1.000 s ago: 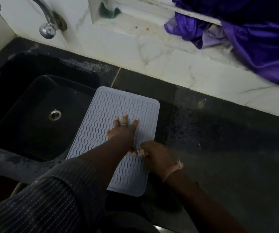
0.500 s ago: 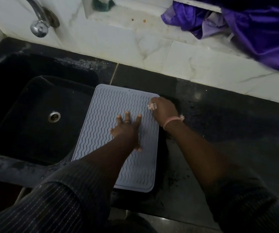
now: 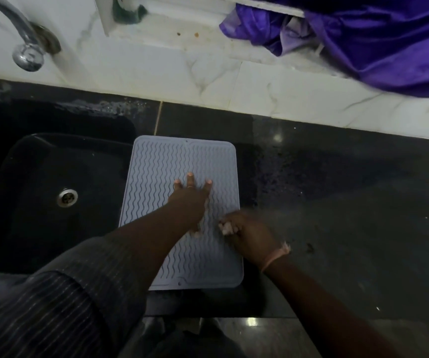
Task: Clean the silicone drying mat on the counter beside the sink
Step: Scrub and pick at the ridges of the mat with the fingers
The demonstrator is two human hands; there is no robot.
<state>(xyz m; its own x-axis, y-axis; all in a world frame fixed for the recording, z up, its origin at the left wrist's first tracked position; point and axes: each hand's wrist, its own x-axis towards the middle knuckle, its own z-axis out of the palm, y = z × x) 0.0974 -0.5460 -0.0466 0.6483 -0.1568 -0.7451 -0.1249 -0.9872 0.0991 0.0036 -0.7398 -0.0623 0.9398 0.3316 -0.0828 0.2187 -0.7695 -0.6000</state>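
My striped sleeve (image 3: 61, 301) fills the near left corner, and my left arm reaches out of it across the mat (image 3: 156, 177). My right hand (image 3: 247, 231) is at the mat's right edge, near half, fingers curled round a small pale wad (image 3: 227, 227), probably a scrubber or bit of cloth, too blurred to name; a pinkish band (image 3: 275, 257) sits on that wrist. I judge this hand is mid-scrub along the right margin, since it is smeared with motion. My left hand (image 3: 190, 200) lies flat on the middle of the mat, fingers spread and straight, gripping nothing, just pressing down; a ring shows on one finger. It's placed there to pin the mat, I'd say, because silicone on a wet counter (image 3: 337, 202) would slide under the rubbing. The mat is grey with wavy ridges, lying flat on the dark counter, its long side running away from me, its left edge just beside the black sink (image 3: 27, 177), maybe overhanging the basin lip a little, hard to tell in the dim light. Keeping it by the sink likely lets runoff go that way. The drain (image 3: 67, 197) sits in the sink's floor, well left of the mat. Beyond the mat, bare wet counter, then a white marble backsplash (image 3: 208, 81). The tap (image 3: 27, 54) hangs over the sink's far left. On the ledge behind are a green sponge (image 3: 128, 12) and, far right, a heap of purple cloth (image 3: 363, 34). Task looks part done; the ridges near the far end may need a pass.
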